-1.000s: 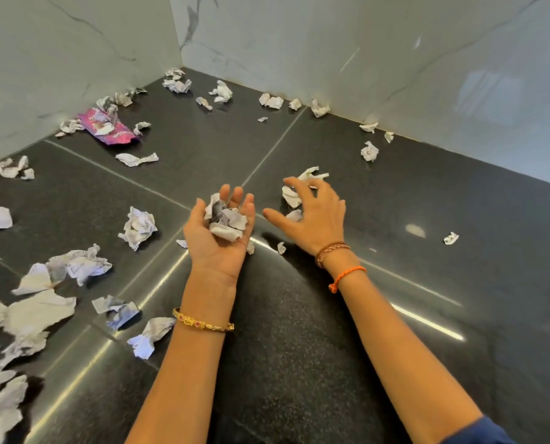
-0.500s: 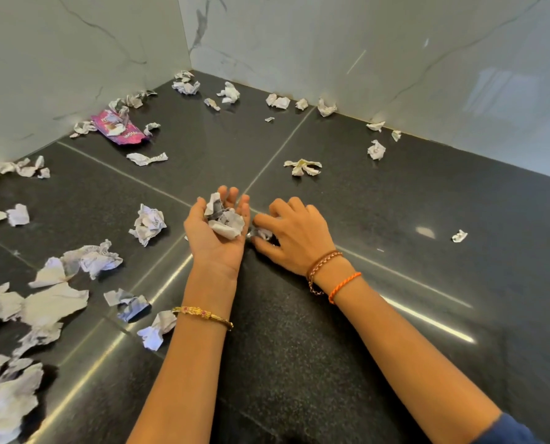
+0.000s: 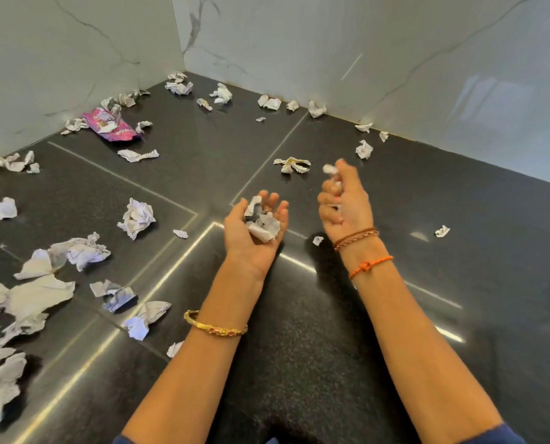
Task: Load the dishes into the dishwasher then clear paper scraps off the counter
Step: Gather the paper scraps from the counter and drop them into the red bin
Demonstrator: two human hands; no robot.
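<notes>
My left hand lies palm up above the black counter, cupping a small pile of crumpled paper scraps on relaxed fingers. To its right, my right hand is lifted off the counter with curled fingers and pinches a small white scrap at its tips. A tiny scrap lies on the counter under that wrist. Several more scraps are strewn about, among them a yellowish one just beyond my hands and a crumpled ball to the left.
White marble walls close the corner behind and to the left. A pink wrapper lies by the left wall among scraps. Larger torn sheets crowd the left front. One lone scrap lies at the right.
My right hand swept scraps toward my left palm, then lifted and turned with a small scrap pinched in its fingers. The left hand stayed palm up with its pile.
</notes>
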